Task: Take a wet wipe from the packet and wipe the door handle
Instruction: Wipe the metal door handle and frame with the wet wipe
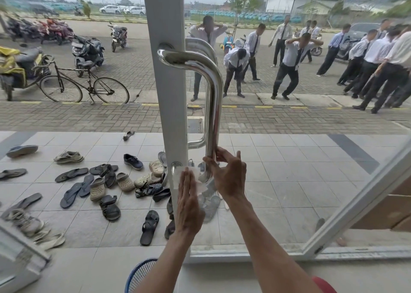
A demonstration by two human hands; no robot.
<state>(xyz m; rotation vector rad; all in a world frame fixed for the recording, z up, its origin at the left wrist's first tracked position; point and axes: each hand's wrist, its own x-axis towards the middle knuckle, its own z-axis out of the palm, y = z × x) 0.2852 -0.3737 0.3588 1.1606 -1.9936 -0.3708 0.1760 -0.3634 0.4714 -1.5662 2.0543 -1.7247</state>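
A polished steel door handle point(213, 92) runs down the white frame of a glass door point(166, 81). A white wet wipe point(195, 173) is spread over the handle's lower bend. My left hand point(189, 206) lies flat with fingers together, pressing the wipe against the lower mount. My right hand point(229, 175) curls around the lower part of the bar, pinching the wipe's right edge with thumb and fingertips. The packet is not in view.
Through the glass, several shoes and sandals point(106, 186) lie on the tiled porch. A bicycle point(84, 88) and motorbikes stand to the left, and several people in white shirts stand on the paving at right. A blue mesh basket point(140, 275) sits below my arms.
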